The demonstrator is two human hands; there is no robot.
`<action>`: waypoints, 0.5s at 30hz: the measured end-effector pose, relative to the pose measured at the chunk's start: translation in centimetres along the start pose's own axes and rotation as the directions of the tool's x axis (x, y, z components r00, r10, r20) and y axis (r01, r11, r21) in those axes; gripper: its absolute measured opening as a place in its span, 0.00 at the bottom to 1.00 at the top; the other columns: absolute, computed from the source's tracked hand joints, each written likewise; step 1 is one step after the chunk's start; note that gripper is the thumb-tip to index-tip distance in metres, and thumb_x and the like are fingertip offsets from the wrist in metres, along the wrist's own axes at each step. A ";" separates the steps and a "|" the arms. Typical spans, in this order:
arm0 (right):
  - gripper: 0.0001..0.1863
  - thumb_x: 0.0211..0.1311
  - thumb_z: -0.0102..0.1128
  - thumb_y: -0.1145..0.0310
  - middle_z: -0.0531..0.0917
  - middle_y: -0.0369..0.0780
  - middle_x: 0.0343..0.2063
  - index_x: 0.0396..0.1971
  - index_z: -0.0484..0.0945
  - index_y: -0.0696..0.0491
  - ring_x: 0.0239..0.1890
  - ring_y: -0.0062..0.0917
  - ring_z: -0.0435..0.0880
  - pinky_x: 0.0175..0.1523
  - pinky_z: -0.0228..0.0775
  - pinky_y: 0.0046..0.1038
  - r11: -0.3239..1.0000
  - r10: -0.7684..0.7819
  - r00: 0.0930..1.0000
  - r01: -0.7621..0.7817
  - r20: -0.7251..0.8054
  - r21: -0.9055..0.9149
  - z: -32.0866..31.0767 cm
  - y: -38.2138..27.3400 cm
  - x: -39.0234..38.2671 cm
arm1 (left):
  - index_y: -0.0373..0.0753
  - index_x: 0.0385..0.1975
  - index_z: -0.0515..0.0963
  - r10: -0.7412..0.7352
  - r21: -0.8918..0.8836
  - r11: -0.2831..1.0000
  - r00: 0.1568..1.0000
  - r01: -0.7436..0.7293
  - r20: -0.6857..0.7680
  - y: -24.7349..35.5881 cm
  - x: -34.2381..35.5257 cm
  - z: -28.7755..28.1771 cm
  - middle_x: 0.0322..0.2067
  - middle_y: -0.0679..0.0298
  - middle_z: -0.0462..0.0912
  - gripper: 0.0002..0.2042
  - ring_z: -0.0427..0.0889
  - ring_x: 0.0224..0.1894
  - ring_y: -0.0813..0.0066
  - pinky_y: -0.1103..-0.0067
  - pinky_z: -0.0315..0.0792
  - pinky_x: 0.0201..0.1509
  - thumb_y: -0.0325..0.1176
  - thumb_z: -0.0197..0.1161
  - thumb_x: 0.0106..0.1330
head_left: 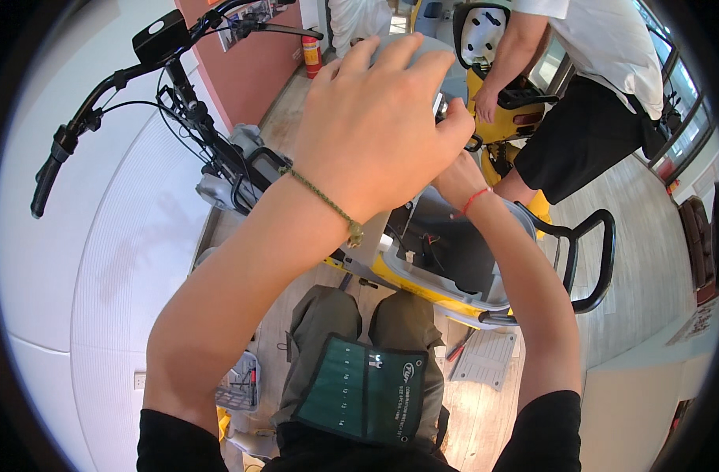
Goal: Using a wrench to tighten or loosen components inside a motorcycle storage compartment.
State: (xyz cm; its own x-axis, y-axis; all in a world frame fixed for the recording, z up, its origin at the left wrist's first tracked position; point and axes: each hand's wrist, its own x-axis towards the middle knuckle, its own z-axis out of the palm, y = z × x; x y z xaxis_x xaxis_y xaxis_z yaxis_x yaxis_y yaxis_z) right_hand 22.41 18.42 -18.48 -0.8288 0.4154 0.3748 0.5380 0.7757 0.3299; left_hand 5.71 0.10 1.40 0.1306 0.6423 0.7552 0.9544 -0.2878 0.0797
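Observation:
My left hand (379, 118) is raised over the yellow-and-grey bike, its back toward me. Its fingers are spread over a grey rounded part (451, 73), and the thumb bends beside a small shiny metal piece (439, 105). My right hand (456, 179) is just below that thumb; its fingers are mostly hidden behind the left hand, so I cannot see what they hold. Beneath the hands the bike's grey body compartment (469, 263) lies uncovered, with thin wires inside. A dark green wrench pouch (363, 393) rests across my lap.
Black handlebars (84, 114) rise at the left beside a white wall. A black tube rail (603, 263) juts out right. On the floor are a grey panel (485, 358), a screwdriver (458, 346) and a grey basket (240, 385). Another person (591, 102) stands by a second yellow vehicle.

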 end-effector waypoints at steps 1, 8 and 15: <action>0.07 0.54 0.59 0.68 0.85 0.31 0.27 0.24 0.86 0.44 0.41 0.25 0.83 0.53 0.66 0.30 0.998 -0.043 0.987 0.048 -0.155 0.031 -0.7 -0.9 0.0 | 0.45 0.57 0.78 -0.004 0.001 1.000 1.000 0.004 0.003 -0.1 -0.1 0.1 0.61 0.55 0.76 0.22 0.74 0.62 0.52 0.62 0.68 0.66 0.44 0.59 0.64; 0.04 0.59 0.61 0.69 0.84 0.35 0.28 0.29 0.84 0.48 0.37 0.28 0.81 0.45 0.69 0.31 0.891 0.314 0.946 -0.263 -0.084 0.370 -4.7 -5.4 -4.0 | 0.45 0.56 0.79 -0.003 0.029 1.000 1.000 0.004 -0.028 0.0 -0.3 0.2 0.59 0.55 0.78 0.21 0.75 0.60 0.53 0.63 0.70 0.64 0.43 0.59 0.64; 0.13 0.73 0.57 0.61 0.79 0.31 0.29 0.35 0.83 0.55 0.31 0.14 0.71 0.39 0.64 0.20 -0.432 0.597 0.610 -0.302 0.521 0.850 -1.3 -9.1 -10.7 | 0.42 0.47 0.82 0.019 -0.013 1.000 0.988 -0.021 -0.151 -0.8 -0.4 1.0 0.50 0.58 0.81 0.17 0.79 0.55 0.56 0.61 0.73 0.57 0.43 0.61 0.61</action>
State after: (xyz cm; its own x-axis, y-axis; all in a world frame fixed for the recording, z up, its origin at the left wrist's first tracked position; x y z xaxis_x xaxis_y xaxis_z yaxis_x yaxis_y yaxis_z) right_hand 26.61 6.28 -24.40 -0.2643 0.9641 -0.0252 -0.1133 -0.0570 -0.9919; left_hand 5.20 0.77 0.44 0.1062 0.5219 0.8464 0.9478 -0.3106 0.0726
